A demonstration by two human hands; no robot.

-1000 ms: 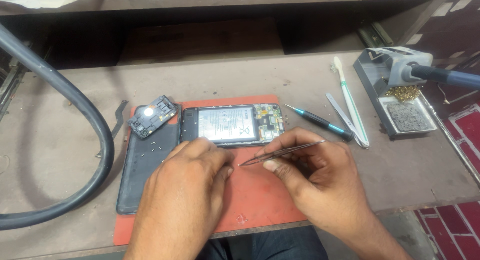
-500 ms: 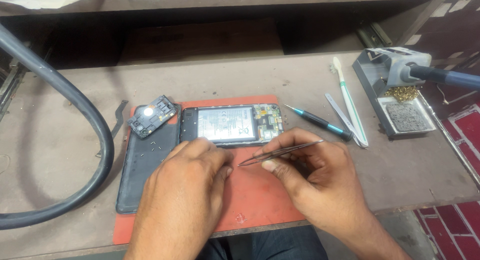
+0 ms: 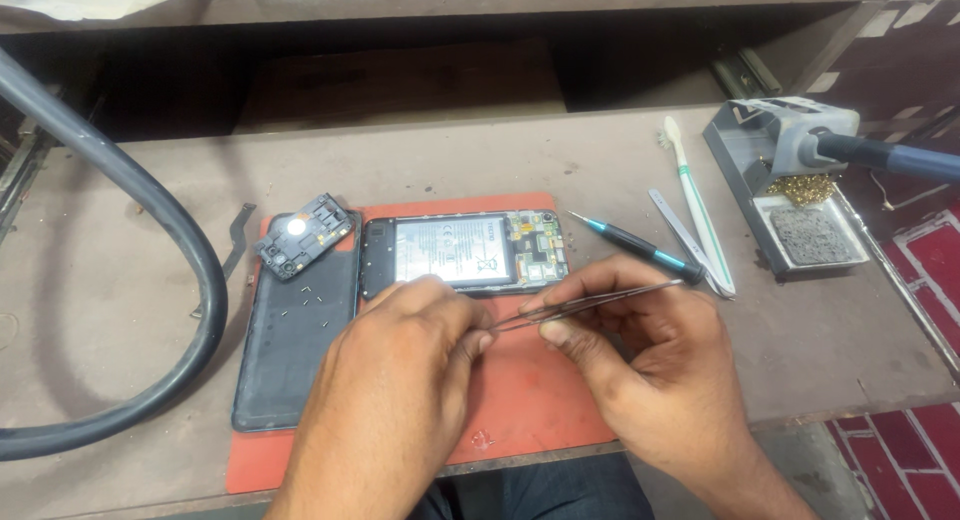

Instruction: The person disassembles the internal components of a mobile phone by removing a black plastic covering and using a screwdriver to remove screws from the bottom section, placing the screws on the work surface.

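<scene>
From the head view, the right hand pinched thin tweezers, tips meeting the left hand, whose fingers were bunched together over something too small to tell. Just behind lay the opened phone on the orange mat. A screwdriver and soldering stand sat right; the back cover and a thick hose left.

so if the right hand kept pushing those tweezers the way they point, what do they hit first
Most likely the left hand: the right hand aims the tweezers leftward, and their tips already sit at its fingertips. Whether they touch skin or something tiny pinched there is unclear.
</scene>
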